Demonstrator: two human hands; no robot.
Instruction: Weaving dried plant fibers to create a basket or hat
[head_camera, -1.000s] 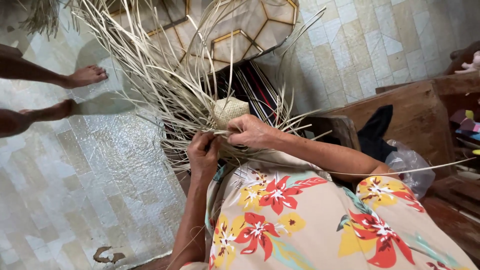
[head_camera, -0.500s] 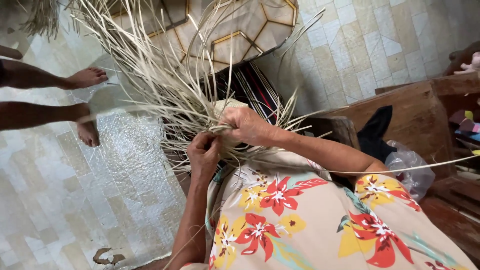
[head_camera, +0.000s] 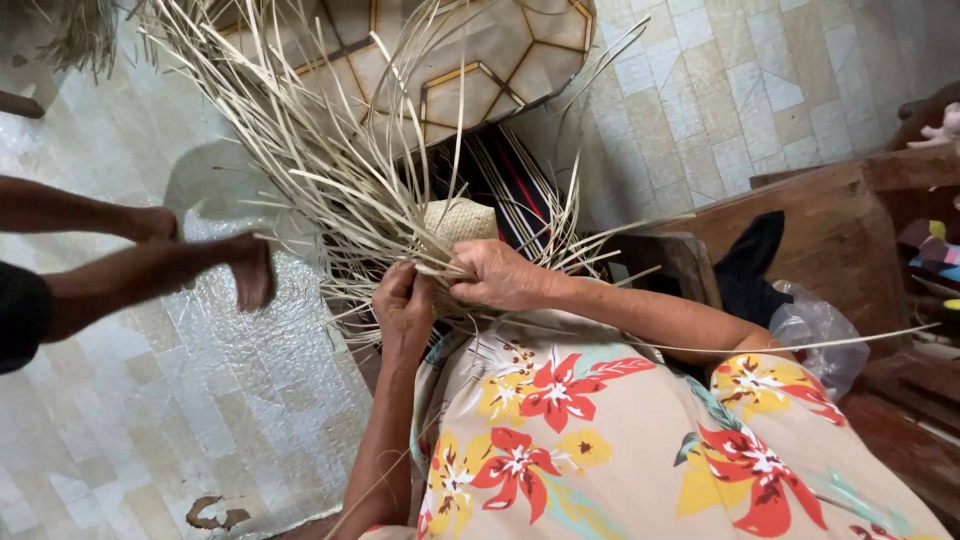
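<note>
Head view, near to far: my left hand (head_camera: 403, 305) and right hand (head_camera: 497, 273), fingers clenched on pale straw strips (head_camera: 330, 190) at my lap; small woven piece (head_camera: 458, 219) just beyond; another person's bare feet (head_camera: 250, 268) on tiled floor (head_camera: 200, 400).

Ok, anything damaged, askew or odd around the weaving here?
One thing: a dark chipped patch in the tiled floor at bottom left, where the surface looks broken away. The loose straw strips splay out unevenly from the woven piece held by the left hand and right hand, unwoven ends rather than damage.
</note>
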